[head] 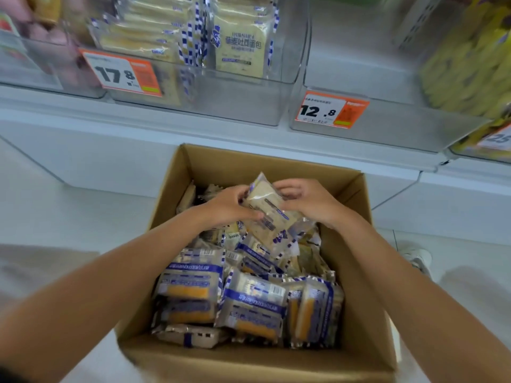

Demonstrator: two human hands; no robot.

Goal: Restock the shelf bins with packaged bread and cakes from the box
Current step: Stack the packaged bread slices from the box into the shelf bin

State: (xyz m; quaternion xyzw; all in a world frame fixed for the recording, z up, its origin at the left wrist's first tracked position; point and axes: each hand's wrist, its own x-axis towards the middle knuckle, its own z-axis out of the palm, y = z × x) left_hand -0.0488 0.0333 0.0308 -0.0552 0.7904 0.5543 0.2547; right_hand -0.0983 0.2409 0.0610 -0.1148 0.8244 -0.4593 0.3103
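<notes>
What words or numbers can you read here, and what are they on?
"17.8": orange price tag on the left clear bin.
"12.8": orange price tag on the empty bin.
"25": partly cut-off tag, far right.
Bread packet in the bin: Chinese print, too blurred.
Packets in the box: unreadable.

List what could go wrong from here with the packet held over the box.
1. Both the left hand and right hand pinch one bread packet by its slippery film; it could slide back into the cardboard box.
2. The bin tagged 12.8 looks bare, while matching packets sit in the bin tagged 17.8; it might go in the wrong one.
</notes>
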